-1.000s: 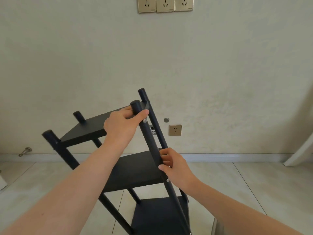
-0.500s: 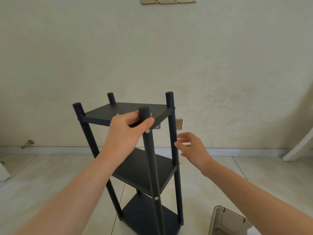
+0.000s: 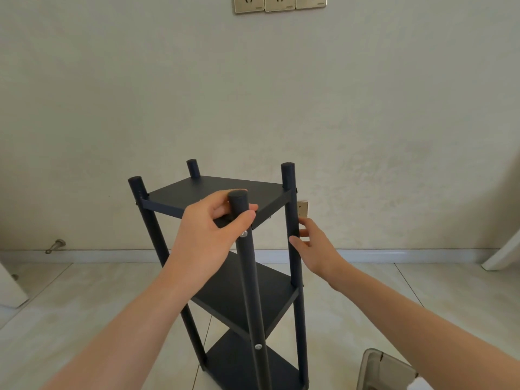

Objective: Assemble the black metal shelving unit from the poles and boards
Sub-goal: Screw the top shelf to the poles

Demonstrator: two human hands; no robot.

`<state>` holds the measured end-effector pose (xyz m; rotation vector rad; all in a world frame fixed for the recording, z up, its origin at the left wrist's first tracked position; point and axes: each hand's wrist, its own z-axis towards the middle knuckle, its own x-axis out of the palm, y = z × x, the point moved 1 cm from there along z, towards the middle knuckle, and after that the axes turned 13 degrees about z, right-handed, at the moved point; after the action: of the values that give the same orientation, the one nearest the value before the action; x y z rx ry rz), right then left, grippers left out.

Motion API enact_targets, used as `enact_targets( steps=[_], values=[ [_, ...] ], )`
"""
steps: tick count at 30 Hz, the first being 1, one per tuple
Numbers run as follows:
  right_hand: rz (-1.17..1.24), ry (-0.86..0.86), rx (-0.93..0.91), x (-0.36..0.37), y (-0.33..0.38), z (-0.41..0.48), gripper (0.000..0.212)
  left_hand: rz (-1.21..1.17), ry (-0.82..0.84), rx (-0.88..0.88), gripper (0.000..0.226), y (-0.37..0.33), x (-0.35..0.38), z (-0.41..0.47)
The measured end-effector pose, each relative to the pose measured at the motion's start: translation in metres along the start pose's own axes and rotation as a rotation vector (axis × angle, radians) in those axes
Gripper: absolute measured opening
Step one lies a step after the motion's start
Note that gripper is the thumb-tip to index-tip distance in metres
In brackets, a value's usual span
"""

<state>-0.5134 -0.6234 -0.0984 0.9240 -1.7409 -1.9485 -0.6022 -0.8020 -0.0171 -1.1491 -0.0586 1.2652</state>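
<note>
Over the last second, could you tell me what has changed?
The black metal shelving unit swung from tilted to upright. The right hand released the near black pole and now straddles the right-hand pole. The left hand still grips the near pole's top.

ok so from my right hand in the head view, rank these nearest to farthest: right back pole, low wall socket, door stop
1. right back pole, at the right hand's fingertips.
2. low wall socket, on the wall just behind that pole.
3. door stop, far left by the skirting.
</note>
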Motion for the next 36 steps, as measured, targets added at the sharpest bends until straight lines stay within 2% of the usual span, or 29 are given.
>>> enact_targets(
  steps=[4, 15, 21, 27, 36],
  values=[
    [-0.004, -0.048, -0.007, -0.002, -0.002, 0.005, 0.035, 0.004, 0.003, 0.022, 0.022, -0.001, 0.004, 0.0],
    [0.003, -0.113, -0.074, -0.023, -0.005, -0.013, 0.024, -0.08, -0.12, -0.016, 0.024, 0.012, 0.004, 0.011],
    [0.061, -0.146, -0.077, -0.038, -0.004, -0.032, 0.026, -0.102, -0.06, 0.015, 0.043, 0.019, 0.005, 0.026],
    [0.11, -0.102, -0.122, -0.043, -0.003, -0.057, 0.022, -0.196, -0.121, 0.015, 0.019, 0.02, 0.007, 0.035],
    [0.089, -0.059, -0.238, -0.038, 0.013, -0.076, 0.023, -0.259, -0.236, -0.107, 0.018, 0.028, 0.003, 0.034]
  ],
)
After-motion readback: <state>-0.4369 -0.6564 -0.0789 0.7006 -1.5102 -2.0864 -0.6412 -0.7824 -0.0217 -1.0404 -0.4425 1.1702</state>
